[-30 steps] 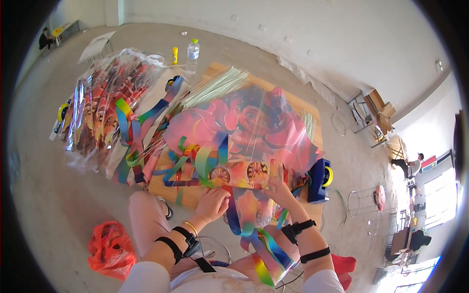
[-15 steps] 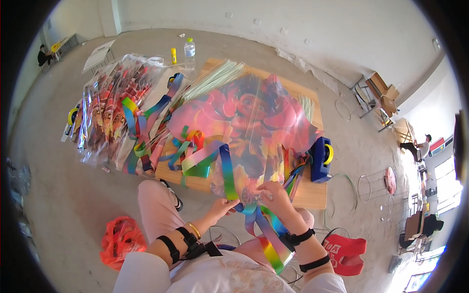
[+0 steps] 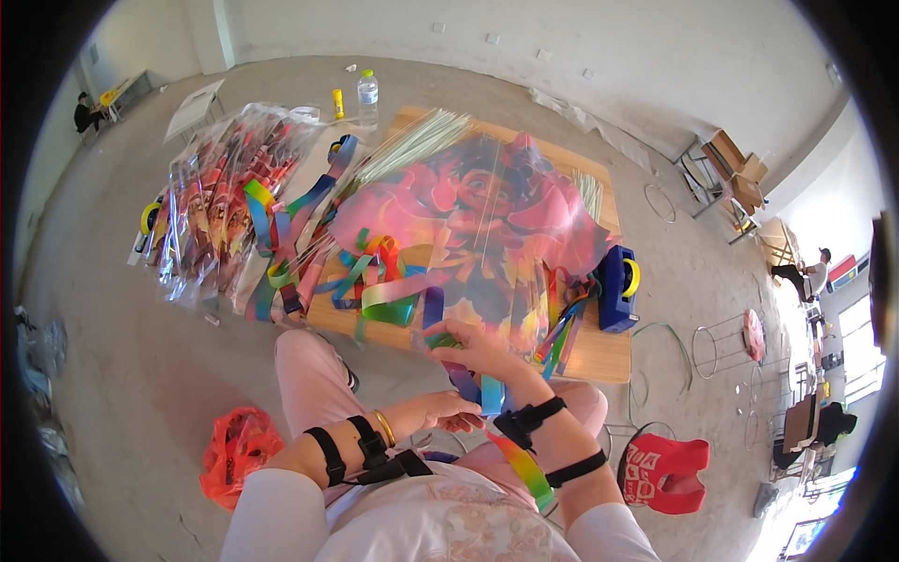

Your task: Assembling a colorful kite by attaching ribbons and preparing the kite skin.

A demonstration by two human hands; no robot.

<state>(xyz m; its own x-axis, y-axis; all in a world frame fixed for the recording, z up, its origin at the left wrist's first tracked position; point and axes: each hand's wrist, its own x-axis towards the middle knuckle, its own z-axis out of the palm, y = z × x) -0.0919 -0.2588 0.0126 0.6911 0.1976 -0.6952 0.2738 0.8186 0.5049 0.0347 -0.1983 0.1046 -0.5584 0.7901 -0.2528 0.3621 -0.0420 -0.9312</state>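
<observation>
A large thin sheet printed with a pink cartoon figure [image 3: 478, 225], kite-like in shape, lies over the wooden table. Across its near edge reaches my right hand [image 3: 473, 351], its fingers closed on a rainbow ribbon [image 3: 434, 307]. Lower and a little to the left, my left hand [image 3: 448, 410] is beside a hanging blue stretch of that ribbon, thumb and fingers loosely apart. Whether the left fingertips touch the ribbon is hard to tell. Another multicoloured ribbon length [image 3: 526, 471] hangs by my lap under the right forearm.
Plastic-wrapped printed sheets [image 3: 229, 192] lie left of the wooden table [image 3: 599, 361]. Pale thin sticks [image 3: 417, 145], a blue tape dispenser [image 3: 615, 298], a bottle [image 3: 367, 101] and a yellow glue stick [image 3: 338, 104] surround the work. Red bags [image 3: 236, 459] sit on the floor.
My right hand has moved left and up, from the sheet's lower edge onto the ribbon. My left hand has dropped lower, off the part of the ribbon it held.
</observation>
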